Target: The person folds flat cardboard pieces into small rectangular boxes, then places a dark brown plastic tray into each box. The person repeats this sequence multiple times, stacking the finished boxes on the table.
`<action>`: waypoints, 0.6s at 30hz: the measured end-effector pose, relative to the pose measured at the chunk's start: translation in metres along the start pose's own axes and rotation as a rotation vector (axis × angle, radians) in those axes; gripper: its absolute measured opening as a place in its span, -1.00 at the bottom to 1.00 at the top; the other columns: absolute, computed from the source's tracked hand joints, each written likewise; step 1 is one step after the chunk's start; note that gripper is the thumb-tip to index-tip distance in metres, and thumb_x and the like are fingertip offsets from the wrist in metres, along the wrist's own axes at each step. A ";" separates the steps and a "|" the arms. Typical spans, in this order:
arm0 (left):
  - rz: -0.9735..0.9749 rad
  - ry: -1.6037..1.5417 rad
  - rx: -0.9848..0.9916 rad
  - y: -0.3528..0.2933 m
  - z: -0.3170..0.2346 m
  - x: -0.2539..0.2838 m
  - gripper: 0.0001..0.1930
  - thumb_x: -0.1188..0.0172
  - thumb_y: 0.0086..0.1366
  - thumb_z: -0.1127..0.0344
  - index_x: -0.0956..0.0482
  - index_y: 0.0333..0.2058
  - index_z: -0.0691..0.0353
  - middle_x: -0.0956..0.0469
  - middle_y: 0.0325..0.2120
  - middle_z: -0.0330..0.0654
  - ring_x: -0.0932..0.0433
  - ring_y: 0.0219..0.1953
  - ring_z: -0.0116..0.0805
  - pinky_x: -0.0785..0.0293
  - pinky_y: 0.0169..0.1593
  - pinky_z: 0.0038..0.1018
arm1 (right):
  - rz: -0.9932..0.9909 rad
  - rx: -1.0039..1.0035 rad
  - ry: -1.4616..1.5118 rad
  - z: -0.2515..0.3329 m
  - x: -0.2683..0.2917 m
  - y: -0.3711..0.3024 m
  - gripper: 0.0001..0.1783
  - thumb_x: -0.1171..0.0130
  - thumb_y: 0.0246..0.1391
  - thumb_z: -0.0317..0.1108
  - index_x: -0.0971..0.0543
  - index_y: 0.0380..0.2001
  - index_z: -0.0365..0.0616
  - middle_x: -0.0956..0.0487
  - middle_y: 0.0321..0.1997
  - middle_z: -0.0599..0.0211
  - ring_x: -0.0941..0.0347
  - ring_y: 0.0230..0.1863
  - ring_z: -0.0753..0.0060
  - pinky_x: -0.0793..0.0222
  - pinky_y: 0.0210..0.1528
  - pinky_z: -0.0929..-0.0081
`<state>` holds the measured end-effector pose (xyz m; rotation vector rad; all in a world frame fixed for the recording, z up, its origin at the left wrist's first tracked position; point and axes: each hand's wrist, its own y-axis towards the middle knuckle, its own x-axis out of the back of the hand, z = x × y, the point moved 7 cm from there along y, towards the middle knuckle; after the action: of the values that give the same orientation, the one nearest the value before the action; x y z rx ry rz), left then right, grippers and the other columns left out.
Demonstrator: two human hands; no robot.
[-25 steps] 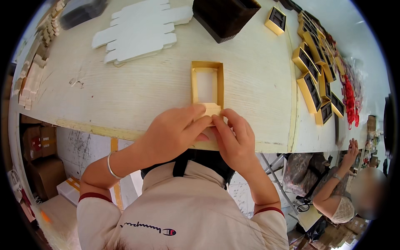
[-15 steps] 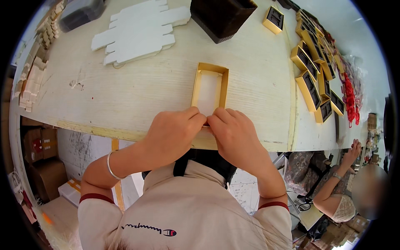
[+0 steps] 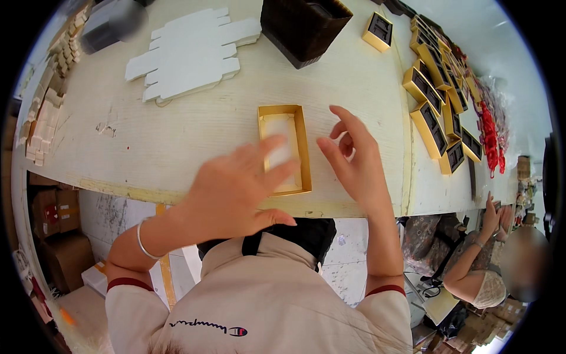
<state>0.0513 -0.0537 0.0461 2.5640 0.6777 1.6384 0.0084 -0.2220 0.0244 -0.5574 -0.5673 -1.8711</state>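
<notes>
Covering part of one gold box (image 3: pixel 299 147) lying near the edge of one table (image 3: pixel 147 141), the left hand (image 3: pixel 233 183) is showing blurred, widespread fingers, contact unclear; the right hand (image 3: pixel 356 156) is hovering rightward, thumb and fingers parted; one dark bin (image 3: pixel 303 26) and one white card stack (image 3: pixel 191 53) are resting beyond.

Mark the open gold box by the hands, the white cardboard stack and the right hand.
Open gold box (image 3: pixel 302 147): head view, on its right wall.
White cardboard stack (image 3: pixel 190 54): head view, middle of the top sheet.
Right hand (image 3: pixel 359 160): head view, middle of the hand.
</notes>
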 end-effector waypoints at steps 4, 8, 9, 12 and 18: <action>-0.039 -0.076 0.167 0.025 0.044 0.019 -0.12 -0.47 -0.08 0.09 -0.26 0.24 0.05 -0.25 0.21 -0.07 -0.52 -0.13 -0.09 -0.47 -0.15 -0.38 | 0.165 -0.050 0.012 -0.009 -0.022 0.016 -0.51 -0.23 0.10 -0.25 -0.45 0.04 -0.31 -0.48 -0.49 0.22 -0.34 -0.60 0.31 -0.31 -0.46 0.43; 0.137 -0.283 0.146 0.027 0.067 -0.013 0.02 -0.51 -0.14 0.12 -0.14 0.29 0.15 -0.23 0.23 -0.01 -0.44 0.05 -0.02 -0.41 0.04 -0.33 | 0.174 0.079 -0.152 0.008 -0.034 0.029 -0.74 -0.15 0.12 -0.29 -0.52 -0.25 -0.29 -0.51 -0.50 0.15 -0.43 -0.54 0.17 -0.36 -0.44 0.33; 0.169 -0.345 0.100 0.027 0.064 -0.018 0.05 -0.52 -0.16 0.13 -0.11 0.30 0.19 -0.22 0.23 0.00 -0.42 0.09 -0.01 -0.39 0.09 -0.32 | 0.105 0.187 -0.233 0.010 -0.039 0.026 -0.79 -0.13 0.12 -0.31 -0.52 -0.33 -0.28 -0.50 -0.51 0.14 -0.45 -0.52 0.15 -0.38 -0.44 0.31; 0.177 -0.301 0.084 0.027 0.064 -0.020 0.08 -0.52 -0.17 0.12 -0.10 0.30 0.26 -0.23 0.23 0.00 -0.35 0.16 0.02 -0.34 0.16 -0.30 | 0.107 0.301 -0.424 0.023 -0.051 0.023 -0.84 -0.09 0.10 -0.38 -0.47 -0.48 -0.24 -0.49 -0.52 0.12 -0.49 -0.45 0.11 -0.41 -0.39 0.26; 0.386 -0.199 0.347 0.028 0.055 -0.001 0.06 -0.52 -0.19 0.11 -0.13 0.29 0.24 -0.24 0.22 0.00 -0.31 0.17 0.01 -0.34 0.14 -0.27 | 0.185 0.261 -0.398 0.035 -0.025 0.046 -0.83 -0.17 0.07 -0.32 -0.54 -0.40 -0.22 -0.51 -0.44 0.16 -0.48 -0.42 0.03 -0.41 -0.36 0.24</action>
<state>0.1086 -0.0683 0.0281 3.2248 0.5132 1.4192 0.0642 -0.1979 0.0418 -0.7844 -0.9709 -1.4883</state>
